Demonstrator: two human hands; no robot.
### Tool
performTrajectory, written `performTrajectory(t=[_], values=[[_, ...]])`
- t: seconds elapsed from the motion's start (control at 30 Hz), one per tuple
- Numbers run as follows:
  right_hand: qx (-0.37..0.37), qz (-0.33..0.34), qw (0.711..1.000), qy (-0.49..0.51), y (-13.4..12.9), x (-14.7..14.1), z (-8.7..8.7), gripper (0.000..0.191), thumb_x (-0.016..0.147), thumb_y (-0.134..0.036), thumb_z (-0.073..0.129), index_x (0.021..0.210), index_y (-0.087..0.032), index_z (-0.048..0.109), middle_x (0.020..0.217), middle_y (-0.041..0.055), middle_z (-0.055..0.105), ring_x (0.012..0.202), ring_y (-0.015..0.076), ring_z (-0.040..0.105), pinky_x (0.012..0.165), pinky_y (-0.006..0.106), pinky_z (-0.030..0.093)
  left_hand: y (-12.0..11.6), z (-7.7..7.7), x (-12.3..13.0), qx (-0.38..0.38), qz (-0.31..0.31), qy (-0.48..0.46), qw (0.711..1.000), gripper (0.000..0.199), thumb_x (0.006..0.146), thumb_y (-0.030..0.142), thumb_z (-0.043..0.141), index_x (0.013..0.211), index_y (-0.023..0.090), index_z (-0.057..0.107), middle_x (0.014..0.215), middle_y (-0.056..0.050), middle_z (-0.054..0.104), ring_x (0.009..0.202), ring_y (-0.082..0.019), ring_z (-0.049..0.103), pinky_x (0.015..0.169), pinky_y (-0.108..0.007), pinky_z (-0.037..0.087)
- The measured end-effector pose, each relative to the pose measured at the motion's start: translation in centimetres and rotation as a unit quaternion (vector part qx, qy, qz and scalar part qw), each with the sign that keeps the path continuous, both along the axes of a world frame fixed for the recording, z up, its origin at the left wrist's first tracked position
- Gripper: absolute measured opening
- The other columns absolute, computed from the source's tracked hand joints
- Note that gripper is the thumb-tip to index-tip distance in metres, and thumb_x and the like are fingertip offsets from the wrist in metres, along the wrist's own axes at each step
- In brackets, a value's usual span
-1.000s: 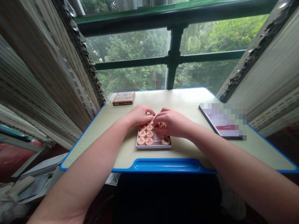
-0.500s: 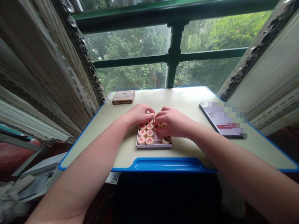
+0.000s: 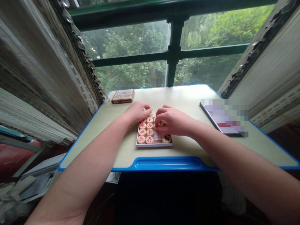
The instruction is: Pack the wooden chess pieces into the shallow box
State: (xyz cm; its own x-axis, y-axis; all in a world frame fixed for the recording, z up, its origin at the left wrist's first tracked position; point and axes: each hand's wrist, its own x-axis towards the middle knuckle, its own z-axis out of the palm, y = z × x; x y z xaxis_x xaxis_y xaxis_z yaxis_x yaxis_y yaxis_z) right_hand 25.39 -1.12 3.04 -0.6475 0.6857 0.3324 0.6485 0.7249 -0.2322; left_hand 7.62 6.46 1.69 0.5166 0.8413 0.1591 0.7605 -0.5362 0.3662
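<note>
A shallow white box lies on the table, with rows of round wooden xiangqi pieces marked in red on its left side. Pieces with dark characters, such as a black-marked piece, sit on the right. At the far edge of the box, my left hand pinches a xiangqi piece between thumb and fingers. My right hand reaches over the right half, fingers curled down and closed around a piece that is mostly hidden. Between the columns, part of the box's printed bottom shows.
A brown patterned box stands at the table's far left. On the right lies a tablet-like flat device, partly blurred out. The table has a blue rim and a blue front tray. Curtains hang on both sides, a green-framed window behind.
My left hand has drawn slightly back, and a piece now shows at its fingertips, along with more red pieces below. My right hand stays over the box. The view has shifted slightly.
</note>
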Motion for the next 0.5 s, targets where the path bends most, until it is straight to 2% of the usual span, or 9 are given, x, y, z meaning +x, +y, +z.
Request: performTrajectory(t=[0.23, 0.5], values=[[-0.014, -0.011, 1.000, -0.011, 0.13, 0.02, 0.04, 0.008, 0.071, -0.024, 0.067, 0.070, -0.017, 0.070, 0.080, 0.0059, 0.062, 0.076, 0.0168, 0.051, 0.072, 0.029, 0.040, -0.07, 0.18, 0.05, 0.006, 0.015, 0.005, 1.000, 0.037, 0.077, 0.039, 0.046, 0.085, 0.015, 0.072, 0.074, -0.005, 0.069, 0.065, -0.015, 0.055, 0.058, -0.025, 0.036], [-0.024, -0.005, 1.000, -0.004, 0.05, -0.10, 0.16, 0.006, 0.070, -0.021, 0.067, 0.069, -0.016, 0.069, 0.079, 0.0059, 0.061, 0.074, 0.0161, 0.052, 0.077, 0.031, 0.040, -0.14, 0.17, -0.01, -0.006, 0.029, -0.002, 1.000, 0.036, 0.075, 0.042, 0.048, 0.083, 0.016, 0.072, 0.072, -0.004, 0.068, 0.061, -0.015, 0.054, 0.059, -0.025, 0.038]])
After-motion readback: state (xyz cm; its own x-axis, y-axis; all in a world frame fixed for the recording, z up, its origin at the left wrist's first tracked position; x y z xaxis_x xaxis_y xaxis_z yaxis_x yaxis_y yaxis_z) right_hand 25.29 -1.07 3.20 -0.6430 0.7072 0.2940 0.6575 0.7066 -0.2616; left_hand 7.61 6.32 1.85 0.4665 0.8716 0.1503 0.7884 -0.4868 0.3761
